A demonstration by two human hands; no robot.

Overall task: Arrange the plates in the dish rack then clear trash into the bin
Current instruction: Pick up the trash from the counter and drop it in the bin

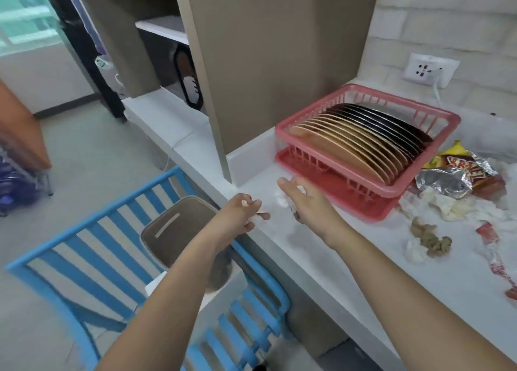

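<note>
A pink dish rack (285, 130) stands on the white counter (391, 273), filled with several upright plates (361, 144), tan ones in front and dark ones behind. My left hand (243, 211) grips crumpled white tissue at the counter's front edge, just above a grey bin (173, 231) on the floor. My right hand (305, 200) rests on the counter in front of the rack, fingers partly extended over a white tissue scrap (281, 198). Whether it holds the scrap is unclear.
A pile of trash lies right of the rack: a foil snack wrapper (458, 175), crumpled tissues (453, 205), brown crumbs (430, 236) and a red wrapper strip (489, 247). A blue slatted chair (84, 247) stands against the counter around the bin. A wall socket (430, 70) is behind the rack.
</note>
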